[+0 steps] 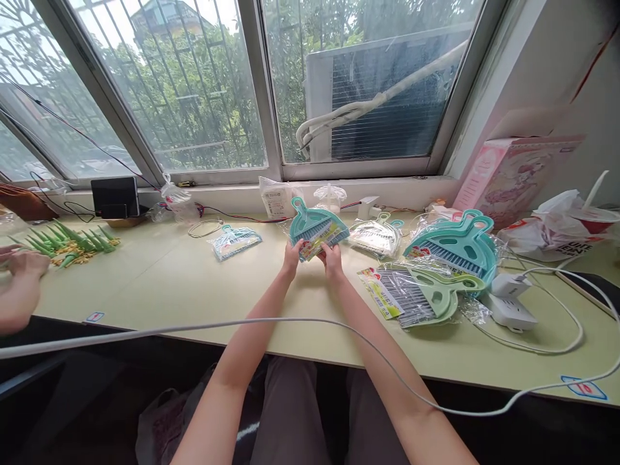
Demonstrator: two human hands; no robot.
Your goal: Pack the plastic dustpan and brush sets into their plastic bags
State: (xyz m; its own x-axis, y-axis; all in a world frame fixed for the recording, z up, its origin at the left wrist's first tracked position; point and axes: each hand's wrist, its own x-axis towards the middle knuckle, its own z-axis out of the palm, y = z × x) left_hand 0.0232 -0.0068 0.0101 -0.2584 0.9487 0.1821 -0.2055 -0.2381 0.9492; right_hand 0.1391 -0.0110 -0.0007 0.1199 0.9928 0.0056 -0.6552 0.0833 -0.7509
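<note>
Turquoise plastic dustpan-and-brush set with a yellow-green printed card (316,226) was at the centre of the frame, over the pale yellow tabletop (194,290); left hand (291,257) pinched its lower-left corner, right hand (332,259) its lower edge; my read: a good hold needed light, spread pinches, clear of the bristles, without creasing the card; handle pointed up and slightly left, windowward; handle-to-lip axis ran steeply, upper left to lower right; wrapped green plastic dustpan set (440,297) lay right of centre.
</note>
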